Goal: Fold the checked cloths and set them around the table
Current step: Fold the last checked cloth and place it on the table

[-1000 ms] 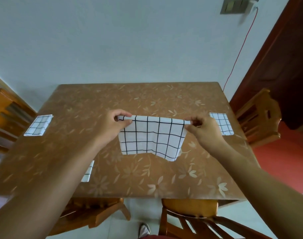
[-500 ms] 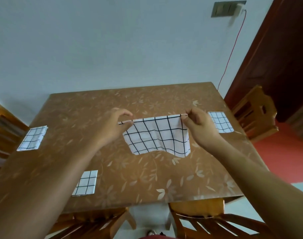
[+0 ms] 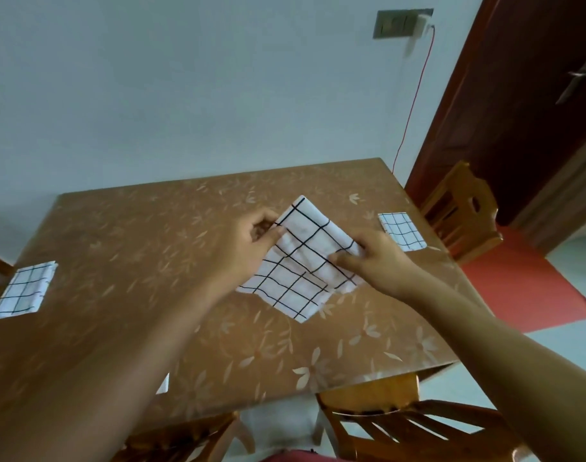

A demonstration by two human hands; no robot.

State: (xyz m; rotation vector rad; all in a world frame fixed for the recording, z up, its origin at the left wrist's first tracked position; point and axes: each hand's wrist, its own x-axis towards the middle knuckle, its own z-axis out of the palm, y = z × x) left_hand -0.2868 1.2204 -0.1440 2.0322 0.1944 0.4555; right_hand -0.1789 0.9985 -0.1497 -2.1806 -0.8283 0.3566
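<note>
A checked cloth [image 3: 301, 271], partly folded, is held over the middle of the table [image 3: 151, 248], gripped by the curled fingers of the left hand [image 3: 248, 241] and pinched by the right hand [image 3: 378, 261]. A left cloth [image 3: 23, 290] and a right cloth [image 3: 401, 231] are already laid folded at the table's sides, and a near cloth [image 3: 164, 385] is half hidden by the forearm. By this judgement, only finishing and placing the held one is left.

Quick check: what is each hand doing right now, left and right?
Left hand: pinching the left edge of the checked cloth.
Right hand: gripping the same cloth's right edge.
</note>
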